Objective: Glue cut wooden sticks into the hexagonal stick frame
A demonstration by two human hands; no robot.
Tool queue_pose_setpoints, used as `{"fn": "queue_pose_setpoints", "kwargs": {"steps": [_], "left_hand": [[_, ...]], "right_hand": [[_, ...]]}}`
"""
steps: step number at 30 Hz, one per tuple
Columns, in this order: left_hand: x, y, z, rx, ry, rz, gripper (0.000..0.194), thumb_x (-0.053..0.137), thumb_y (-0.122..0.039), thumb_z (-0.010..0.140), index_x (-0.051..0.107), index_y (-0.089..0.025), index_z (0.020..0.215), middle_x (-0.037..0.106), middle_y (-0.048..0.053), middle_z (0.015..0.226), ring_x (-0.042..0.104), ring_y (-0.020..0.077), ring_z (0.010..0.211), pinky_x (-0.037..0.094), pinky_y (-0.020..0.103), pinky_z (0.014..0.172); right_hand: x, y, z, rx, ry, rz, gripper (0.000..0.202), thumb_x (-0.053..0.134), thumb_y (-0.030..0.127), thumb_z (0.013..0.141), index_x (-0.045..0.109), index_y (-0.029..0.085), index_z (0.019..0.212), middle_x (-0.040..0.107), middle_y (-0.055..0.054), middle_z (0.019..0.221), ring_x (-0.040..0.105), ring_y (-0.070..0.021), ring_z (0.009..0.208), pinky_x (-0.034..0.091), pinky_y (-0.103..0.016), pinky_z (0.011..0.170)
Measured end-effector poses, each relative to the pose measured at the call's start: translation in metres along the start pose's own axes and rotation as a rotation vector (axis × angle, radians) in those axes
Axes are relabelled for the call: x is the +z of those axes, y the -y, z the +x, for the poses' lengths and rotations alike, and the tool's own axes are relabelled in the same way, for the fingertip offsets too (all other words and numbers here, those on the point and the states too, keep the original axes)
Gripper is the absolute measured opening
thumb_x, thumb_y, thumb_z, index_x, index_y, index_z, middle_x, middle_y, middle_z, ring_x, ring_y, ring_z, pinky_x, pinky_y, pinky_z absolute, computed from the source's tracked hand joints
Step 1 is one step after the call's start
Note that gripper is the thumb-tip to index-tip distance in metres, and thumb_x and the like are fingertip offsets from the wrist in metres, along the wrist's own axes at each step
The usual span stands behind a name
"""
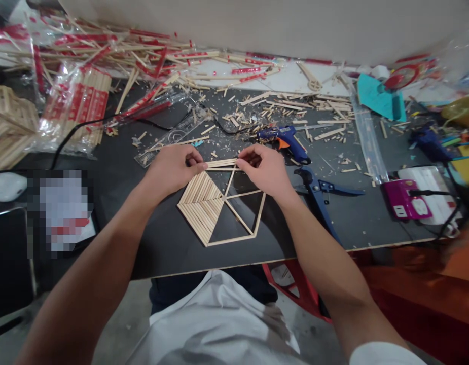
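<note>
A hexagonal frame (231, 239) of wooden sticks lies on the dark tabletop in front of me. Two of its left triangles are filled with rows of sticks (198, 210); the other triangles visible show only their outline and spokes. My left hand (177, 165) and my right hand (262, 167) pinch opposite ends of a few short wooden sticks (222, 163), level along the frame's far edge. Whether these sticks touch the frame is unclear. Behind my right hand lies a blue glue gun (282, 139) with an orange trigger. Blue-handled cutters (316, 192) rest right of that hand.
Stick offcuts (295, 104) and a clear ruler (175, 137) lie behind the hands. Packaged chopsticks (80, 104) and a stick-built piece (11, 124) are at left. A black cable (78, 126) crosses there. A purple power adapter (405, 199) sits right, near the table's front edge (238, 266).
</note>
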State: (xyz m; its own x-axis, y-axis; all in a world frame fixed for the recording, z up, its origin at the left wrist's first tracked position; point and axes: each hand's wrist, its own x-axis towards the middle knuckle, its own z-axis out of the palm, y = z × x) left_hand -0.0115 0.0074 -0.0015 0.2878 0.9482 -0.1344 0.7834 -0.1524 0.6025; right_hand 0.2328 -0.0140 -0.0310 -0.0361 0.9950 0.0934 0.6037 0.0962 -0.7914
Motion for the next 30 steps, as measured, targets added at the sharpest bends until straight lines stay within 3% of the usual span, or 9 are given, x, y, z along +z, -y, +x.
{"fn": "queue_pose_setpoints", "kwargs": {"steps": [19,30], "left_hand": [[0.0003,-0.0027,0.0008,-0.055,0.001,-0.046,0.019,0.075,-0.038,0.078,0.076,-0.02,0.083,0.074,0.005,0.082,0.065,0.0208,0.074,0.045,0.033,0.072],[-0.0006,-0.0026,0.002,-0.088,0.002,-0.092,0.022,0.074,-0.038,0.076,0.08,-0.018,0.084,0.073,0.004,0.074,0.061,0.0168,0.066,0.043,0.03,0.065]], "right_hand": [[-0.0002,0.0056,0.0023,0.004,-0.002,-0.057,0.007,0.076,0.027,0.082,0.076,0.021,0.082,0.077,-0.004,0.078,0.066,-0.0182,0.067,0.052,-0.034,0.07],[0.0001,0.0084,0.0013,0.027,0.003,-0.065,0.009,0.074,0.028,0.082,0.076,0.019,0.084,0.075,-0.004,0.077,0.062,-0.0165,0.065,0.05,-0.033,0.069]]}}
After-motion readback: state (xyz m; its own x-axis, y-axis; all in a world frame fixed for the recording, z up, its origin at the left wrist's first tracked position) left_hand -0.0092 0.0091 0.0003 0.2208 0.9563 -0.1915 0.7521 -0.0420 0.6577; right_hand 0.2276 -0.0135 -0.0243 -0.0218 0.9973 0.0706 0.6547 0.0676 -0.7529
